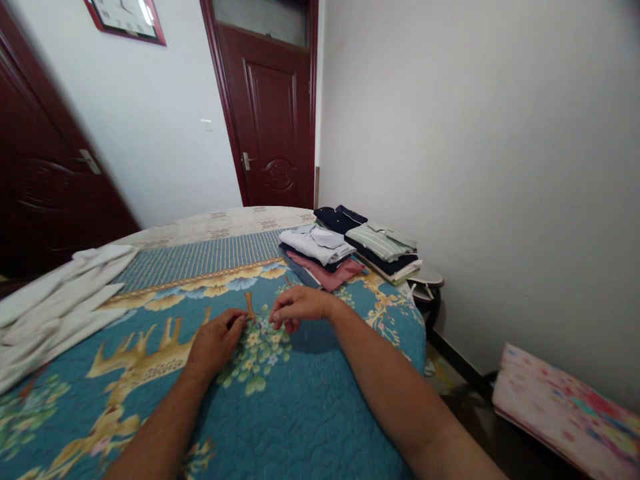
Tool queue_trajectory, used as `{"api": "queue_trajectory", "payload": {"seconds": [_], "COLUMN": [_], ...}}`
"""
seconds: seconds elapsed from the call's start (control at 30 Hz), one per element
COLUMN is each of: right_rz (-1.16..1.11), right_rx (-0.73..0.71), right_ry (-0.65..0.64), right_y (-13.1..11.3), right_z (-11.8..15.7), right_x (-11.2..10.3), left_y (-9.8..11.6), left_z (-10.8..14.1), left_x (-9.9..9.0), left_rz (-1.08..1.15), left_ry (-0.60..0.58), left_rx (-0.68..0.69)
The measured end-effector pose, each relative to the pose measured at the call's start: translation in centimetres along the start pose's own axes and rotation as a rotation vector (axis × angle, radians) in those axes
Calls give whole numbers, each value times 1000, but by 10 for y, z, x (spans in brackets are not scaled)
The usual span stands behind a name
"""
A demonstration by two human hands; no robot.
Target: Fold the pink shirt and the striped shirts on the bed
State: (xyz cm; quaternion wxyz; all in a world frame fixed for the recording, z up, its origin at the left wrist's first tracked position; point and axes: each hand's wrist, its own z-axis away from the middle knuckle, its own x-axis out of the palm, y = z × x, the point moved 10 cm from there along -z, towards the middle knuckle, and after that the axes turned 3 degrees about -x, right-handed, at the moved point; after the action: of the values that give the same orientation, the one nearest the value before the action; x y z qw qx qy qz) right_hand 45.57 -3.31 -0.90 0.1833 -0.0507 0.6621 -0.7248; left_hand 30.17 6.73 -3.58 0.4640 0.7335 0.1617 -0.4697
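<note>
My left hand [219, 339] rests on the teal patterned quilt [280, 420], its fingers curled with the thumb near the index finger. Whatever it may pinch is too small to make out. To its right, my right hand [300, 307] is held just over the quilt, fingers loosely bent and thumb apart, with nothing visible in it. Beyond my right hand lies a stack of folded shirts, a striped grey-white one [317, 244] on top and a dusty red one [340, 272] lower down.
A second folded pile, with a pale green striped shirt [383, 241], sits at the table's back right. White cloth [60, 300] lies loosely at the left. Beside the table stand a round stool [430, 275] and a pink floral box-like item [565, 407].
</note>
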Motion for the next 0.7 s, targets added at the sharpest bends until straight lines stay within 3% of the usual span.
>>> {"api": "queue_trajectory", "payload": {"seconds": [0.03,0.1,0.2,0.27,0.33,0.4,0.53,0.7], "right_rz": [-10,-18,107,346,665,905,1133,1283], "right_rx": [-73,-246,-386,-301,-114,115,489,603], "right_ry": [64,323,928,1322,1557,1578,1398,1180], "right_y": [-16,-47,-64,-57,-46,-27,18,35], "right_z": [10,38,110,165,206,225,240,240], "right_x": [-12,-54,-136,-178,-205,-228,-266,-299], "left_y": [-2,-4,-4,-4,-3,-2,1,-1], "left_z": [-1,-2,-3,-2,-2,-1,-1,-1], "left_x": [1,2,2,2,1,1,0,1], "left_rz": [-5,-10,-8,-6,-5,-5,9,23], "left_ry": [-2,-7,-2,-2,-3,0,10,7], "left_rx": [-7,-12,-4,-3,-9,-7,6,-7]}}
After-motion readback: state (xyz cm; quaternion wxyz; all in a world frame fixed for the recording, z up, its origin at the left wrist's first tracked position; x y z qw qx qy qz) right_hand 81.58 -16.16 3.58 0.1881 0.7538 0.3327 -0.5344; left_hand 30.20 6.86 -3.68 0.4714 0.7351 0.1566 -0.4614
